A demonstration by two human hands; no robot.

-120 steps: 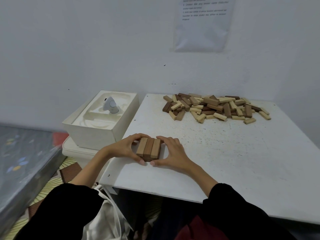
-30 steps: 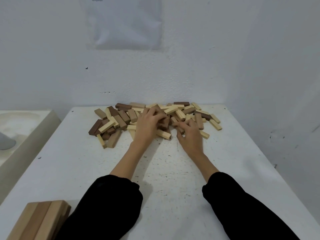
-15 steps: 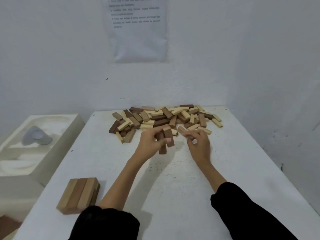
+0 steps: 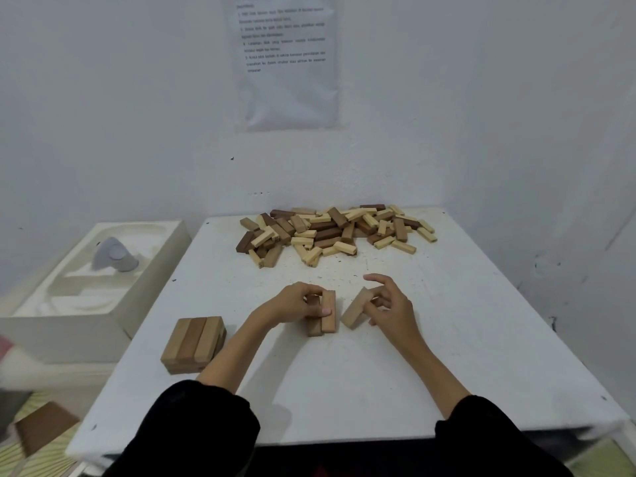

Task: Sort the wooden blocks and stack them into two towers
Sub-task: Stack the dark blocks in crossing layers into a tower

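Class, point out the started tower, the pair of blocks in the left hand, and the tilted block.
Started tower [image 4: 193, 339]: head view, middle of top layer.
Pair of blocks [image 4: 328, 323]: head view, lighter block's near end.
Tilted block [image 4: 354, 311]: head view, middle of top face.

dim even light, soft shadows, edges warped

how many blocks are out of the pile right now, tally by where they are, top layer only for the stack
stack, top layer: 3
pair in left hand: 2
block in right hand: 1
total: 6
The stack's lower layer is mostly hidden, so it is not counted.
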